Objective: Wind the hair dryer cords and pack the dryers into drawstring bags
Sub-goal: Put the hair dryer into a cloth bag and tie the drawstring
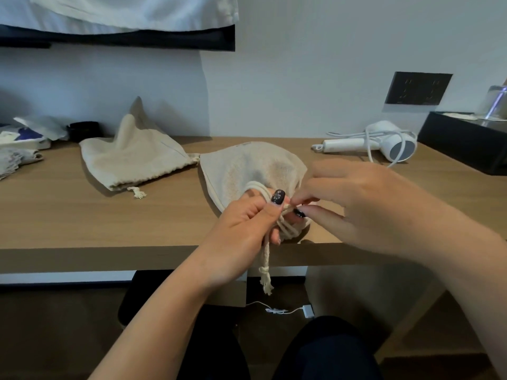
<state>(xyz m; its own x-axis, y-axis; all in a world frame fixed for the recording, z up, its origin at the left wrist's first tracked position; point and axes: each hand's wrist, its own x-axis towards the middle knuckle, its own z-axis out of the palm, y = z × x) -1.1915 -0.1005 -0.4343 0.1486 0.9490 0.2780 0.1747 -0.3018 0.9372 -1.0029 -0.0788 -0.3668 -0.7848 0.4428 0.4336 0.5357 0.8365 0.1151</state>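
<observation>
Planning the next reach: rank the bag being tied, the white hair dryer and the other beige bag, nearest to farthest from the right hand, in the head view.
1. Bag being tied: under the right hand.
2. White hair dryer: back right of the desk.
3. Other beige bag: far left.

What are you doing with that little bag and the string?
A person is closing a filled drawstring bag at the desk's front edge. The left hand grips the bunched neck and cord, while the right hand pinches the cord. Another bag lies behind, and a white hair dryer waits unpacked.
</observation>
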